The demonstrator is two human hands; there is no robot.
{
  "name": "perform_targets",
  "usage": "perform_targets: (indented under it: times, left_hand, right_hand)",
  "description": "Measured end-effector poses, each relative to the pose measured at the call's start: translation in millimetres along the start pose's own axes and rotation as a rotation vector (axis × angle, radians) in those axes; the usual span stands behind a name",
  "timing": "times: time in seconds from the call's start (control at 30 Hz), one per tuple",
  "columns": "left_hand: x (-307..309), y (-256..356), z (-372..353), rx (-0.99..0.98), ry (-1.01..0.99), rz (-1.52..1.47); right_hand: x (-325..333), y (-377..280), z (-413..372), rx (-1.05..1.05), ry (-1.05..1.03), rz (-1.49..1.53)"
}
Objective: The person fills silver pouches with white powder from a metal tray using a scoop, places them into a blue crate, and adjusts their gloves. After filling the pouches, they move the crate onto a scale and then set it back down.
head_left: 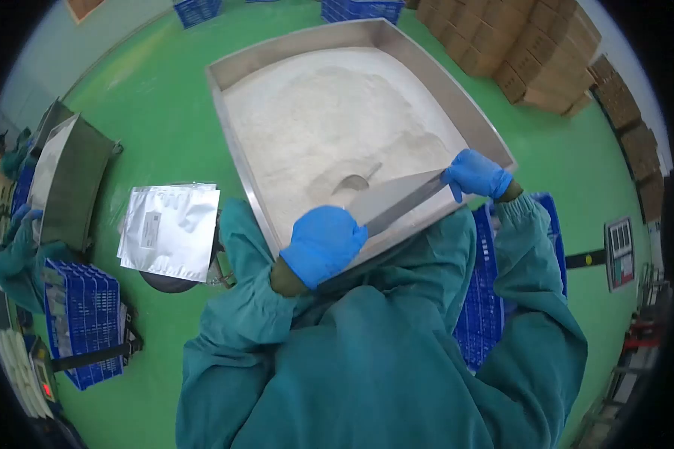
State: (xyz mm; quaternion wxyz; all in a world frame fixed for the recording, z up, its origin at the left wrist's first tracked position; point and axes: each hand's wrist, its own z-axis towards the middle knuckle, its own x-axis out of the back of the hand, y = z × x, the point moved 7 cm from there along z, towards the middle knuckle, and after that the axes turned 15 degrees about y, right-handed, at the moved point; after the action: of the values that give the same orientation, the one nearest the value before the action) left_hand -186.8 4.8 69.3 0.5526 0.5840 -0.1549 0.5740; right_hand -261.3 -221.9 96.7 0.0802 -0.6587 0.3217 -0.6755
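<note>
Both hands wear blue gloves. My left hand (323,245) is closed on the left end of a silver foil bag (401,196), and my right hand (474,174) pinches its right end. Stretched between them, the bag lies over the near side of a large steel tub (240,161). White powder (329,105) fills much of the tub. Just beyond the bag, a metal scoop (354,182) rests partly sunk in the powder, its handle pointing away to the right.
A stack of silver foil bags (171,232) lies on a round stool at left. Blue crates stand at my right (478,314) and at lower left (86,318). A second steel tub (75,179) is beside a co-worker in green (19,273). Cardboard boxes (517,49) are piled at upper right.
</note>
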Motion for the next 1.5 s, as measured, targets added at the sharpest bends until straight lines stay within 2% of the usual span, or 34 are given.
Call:
perform_targets:
  times: [0.03, 0.07, 0.1, 0.13, 0.17, 0.2, 0.23, 0.27, 0.3, 0.33, 0.37, 0.4, 0.47, 0.5, 0.53, 0.57, 0.6, 0.63, 0.7, 0.77, 0.83, 0.9, 0.97, 1.03, 1.1, 1.17, 1.23, 1.3, 1.33, 1.43, 1.5]
  left_hand:
    - [-6, 6, 6, 0.009, -0.069, -0.049]
    - [-3, 12, 20, -0.067, -0.088, -0.078]
    - [14, 24, 38, 0.038, -0.265, -0.178]
    - [30, 30, 60, -0.113, -0.111, -0.225]
    - [49, 33, 79, 0.011, -0.090, -0.319]
    - [64, 45, 101, -0.139, -0.116, -0.232]
    - [76, 49, 115, -0.018, -0.071, -0.385]
    - [78, 59, 132, -0.053, -0.054, -0.289]
    - [82, 74, 144, -0.083, -0.061, -0.279]
    - [90, 104, 149, -0.399, 0.038, -0.055]
    - [91, 132, 148, -0.717, 0.138, 0.166]
    - [87, 133, 159, -0.702, 0.076, 0.324]
    - [140, 144, 148, -0.855, 0.264, -0.023]
    - [167, 121, 146, -1.100, 0.496, -0.212]
    - [185, 113, 146, -1.044, 0.635, 0.063]
    - [204, 109, 152, -0.685, 0.530, -0.164]
    - [210, 18, 198, -0.356, 0.437, -0.237]
    - [213, 69, 157, -0.583, 0.604, -0.351]
    - [180, 50, 159, 0.118, 0.510, -0.491]
    - [133, 59, 158, 0.144, 0.433, -0.466]
    - [100, 59, 155, 0.164, 0.389, -0.413]
    - [70, 56, 155, 0.171, 0.205, -0.289]
    - [65, 48, 153, 0.184, 0.176, -0.262]
    - [62, 29, 155, 0.205, 0.147, -0.225]
    - [60, 1, 159, 0.283, 0.105, -0.080]
    - [53, 0, 162, 0.324, 0.058, -0.070]
    - [39, 4, 165, 0.365, 0.008, -0.062]
    - [26, 14, 169, 0.354, 0.040, -0.126]
    - [25, 14, 173, 0.352, 0.036, -0.122]
    - [21, 10, 180, 0.366, 0.064, -0.065]
    - [13, 18, 186, 0.342, 0.071, -0.061]
  right_hand:
    - [3, 18, -7, -0.080, 0.001, 0.031]
    - [13, 9, -12, 0.321, 0.096, -0.177]
    - [28, 32, -15, -0.022, 0.063, -0.064]
    - [50, 25, -27, -0.135, 0.221, 0.013]
    - [71, 15, -38, -0.245, 0.379, 0.094]
    - [84, 2, -43, -0.243, 0.395, 0.102]
    - [108, -43, -50, 0.256, 0.576, -0.112]
    - [114, -82, -70, 0.756, 0.736, -0.344]
    - [101, -83, -63, 0.785, 0.602, -0.302]
    - [83, -81, -54, 0.803, 0.470, -0.258]
    - [75, -74, -33, 0.583, 0.409, -0.312]
    - [71, -64, -21, 0.361, 0.349, -0.352]
    - [98, -73, -39, 0.321, 0.411, -0.318]
    - [117, -78, -54, 0.294, 0.429, -0.288]
    - [137, -84, -78, 0.284, 0.462, -0.373]
    - [159, -90, -107, 0.258, 0.488, -0.466]
    - [178, -96, -137, 0.165, 0.494, -0.500]
    - [192, -98, -164, 0.064, 0.492, -0.533]
    - [204, -88, -201, -0.059, 0.425, -0.595]
    - [197, -65, -212, -0.110, 0.364, -0.636]
    - [185, 15, -222, -0.316, 0.473, -0.688]
    - [143, 75, -224, 0.142, 0.052, -1.031]
    - [128, 170, -236, -0.539, 0.185, -0.647]
    - [94, 213, -251, -0.628, 0.069, -0.738]
    - [58, 277, -274, -0.880, 0.285, -0.547]
    - [11, 320, -281, -0.921, 0.301, -0.445]
    - [-60, 390, -291, -1.044, 0.498, -0.429]
    - [-102, 394, -284, -1.028, 0.475, -0.320]
    - [-107, 398, -281, -1.095, 0.515, -0.311]
    - [-102, 396, -279, -1.098, 0.506, -0.171]
    - [-116, 407, -278, -1.099, 0.469, -0.222]
